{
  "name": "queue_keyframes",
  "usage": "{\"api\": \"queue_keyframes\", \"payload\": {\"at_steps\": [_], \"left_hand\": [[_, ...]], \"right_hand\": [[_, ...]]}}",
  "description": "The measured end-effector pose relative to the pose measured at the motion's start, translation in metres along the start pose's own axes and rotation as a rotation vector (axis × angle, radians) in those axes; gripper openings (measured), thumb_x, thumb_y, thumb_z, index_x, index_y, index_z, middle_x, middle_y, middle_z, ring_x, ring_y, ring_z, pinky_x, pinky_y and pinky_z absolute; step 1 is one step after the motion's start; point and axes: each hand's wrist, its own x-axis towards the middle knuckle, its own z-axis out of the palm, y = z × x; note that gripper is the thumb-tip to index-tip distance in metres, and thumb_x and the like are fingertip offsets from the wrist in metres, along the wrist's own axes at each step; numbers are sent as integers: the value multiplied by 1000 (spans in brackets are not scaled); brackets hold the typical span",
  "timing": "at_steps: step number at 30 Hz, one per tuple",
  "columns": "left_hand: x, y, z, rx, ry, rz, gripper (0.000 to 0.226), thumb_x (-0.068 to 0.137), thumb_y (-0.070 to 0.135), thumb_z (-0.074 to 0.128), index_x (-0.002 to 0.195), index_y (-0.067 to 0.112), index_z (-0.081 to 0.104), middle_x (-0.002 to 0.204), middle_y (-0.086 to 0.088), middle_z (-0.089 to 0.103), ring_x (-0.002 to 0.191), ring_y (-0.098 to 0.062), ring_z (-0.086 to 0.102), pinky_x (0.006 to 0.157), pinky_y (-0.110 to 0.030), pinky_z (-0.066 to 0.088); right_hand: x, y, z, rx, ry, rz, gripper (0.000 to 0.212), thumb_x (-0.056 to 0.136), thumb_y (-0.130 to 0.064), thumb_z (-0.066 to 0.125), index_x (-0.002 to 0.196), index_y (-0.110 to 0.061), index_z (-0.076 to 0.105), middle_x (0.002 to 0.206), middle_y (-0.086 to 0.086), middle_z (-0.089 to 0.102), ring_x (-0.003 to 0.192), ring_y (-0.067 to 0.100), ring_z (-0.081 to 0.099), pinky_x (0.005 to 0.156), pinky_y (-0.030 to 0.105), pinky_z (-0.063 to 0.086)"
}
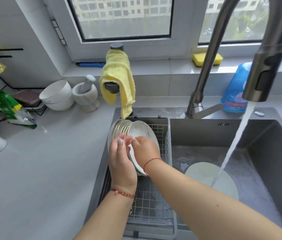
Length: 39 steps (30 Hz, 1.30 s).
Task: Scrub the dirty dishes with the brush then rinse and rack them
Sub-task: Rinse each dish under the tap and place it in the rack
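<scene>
1. Racking a rinsed plate: I have it on edge over the wire rack, against the row of plates already standing at the rack's far end.
2. To do well: seat the rim between wires, lean it on its neighbour, release only once it stands.
3. Left hand: fingers curled on the plate's near edge, thumb up.
4. Right hand: pinching the rim from the right, forearm crossing over the sink.
5. One plate lies in the basin under the running faucet. No brush in view.
</scene>
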Motion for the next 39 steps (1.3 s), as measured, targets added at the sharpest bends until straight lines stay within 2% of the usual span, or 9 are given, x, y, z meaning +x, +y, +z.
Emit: {"api": "queue_keyframes", "payload": {"at_steps": [4, 9, 14, 19, 23, 25, 29, 32, 39], "left_hand": [[-18, -2, 42, 101, -83, -17, 18, 100, 10, 49, 98, 22, 61, 100, 2, 66, 96, -11, 64, 87, -28, 52], [-41, -25, 103, 395, -269, -86, 16, 92, 8, 55, 90, 24, 59, 91, 8, 63, 89, -13, 61, 74, -22, 48], [-70, -53, 162, 675, -519, -90, 11, 90, 11, 55, 94, 21, 56, 90, 7, 60, 86, -14, 57, 63, -19, 40], [-76, -98, 180, 803, -693, -195, 14, 89, 15, 57, 102, 11, 58, 103, -10, 64, 92, -27, 62, 76, -33, 51], [-65, -142, 165, 1175, -711, -218, 23, 93, 22, 52, 111, 8, 58, 108, -10, 66, 98, -30, 63, 79, -31, 50], [-61, -163, 151, 1306, -708, -310, 28, 91, 21, 50, 115, 8, 57, 113, -9, 66, 102, -29, 64, 82, -30, 51], [-59, -196, 126, 1517, -708, -399, 25, 90, 19, 44, 108, 12, 62, 97, -4, 65, 85, -22, 62, 73, -30, 52], [-60, -216, 121, 1582, -768, -440, 17, 95, 18, 43, 90, 14, 59, 90, -4, 60, 84, -22, 59, 72, -29, 48], [-55, -232, 119, 1560, -760, -470, 18, 98, 27, 44, 88, 19, 56, 90, -2, 59, 83, -20, 58, 74, -28, 45]], "right_hand": [[-28, 32, -44, 109, 125, -11, 39, 99, -37, 43, 63, -22, 48, 61, -5, 47, 58, 10, 41, 52, 27, 30], [-44, 86, -98, 117, 245, 154, 41, 93, -27, 47, 54, -18, 40, 56, -4, 43, 55, 13, 38, 52, 28, 30], [-44, 145, -137, -204, 200, 295, 26, 95, -14, 37, 97, -9, 63, 82, 4, 56, 76, 26, 53, 62, 28, 41], [-47, 204, -167, -201, 182, 458, 26, 93, -22, 41, 72, -17, 56, 76, 3, 58, 79, 29, 54, 64, 29, 38], [-41, 251, -188, -420, 60, 614, 34, 93, -31, 42, 115, -11, 60, 118, 11, 63, 108, 32, 58, 81, 31, 44], [-41, 271, -194, -495, -20, 684, 34, 95, -31, 42, 122, -14, 55, 122, 8, 61, 110, 29, 58, 85, 32, 46], [-37, 295, -193, -578, -166, 767, 16, 92, -24, 42, 100, -18, 55, 95, 3, 62, 86, 24, 60, 72, 27, 45], [-30, 304, -187, -522, -217, 792, 21, 95, -24, 42, 79, -13, 51, 92, 5, 56, 70, 21, 53, 73, 29, 43], [-23, 319, -183, -407, -215, 871, 30, 94, -15, 35, 63, -16, 37, 65, 3, 39, 69, 21, 43, 75, 31, 38]]}}
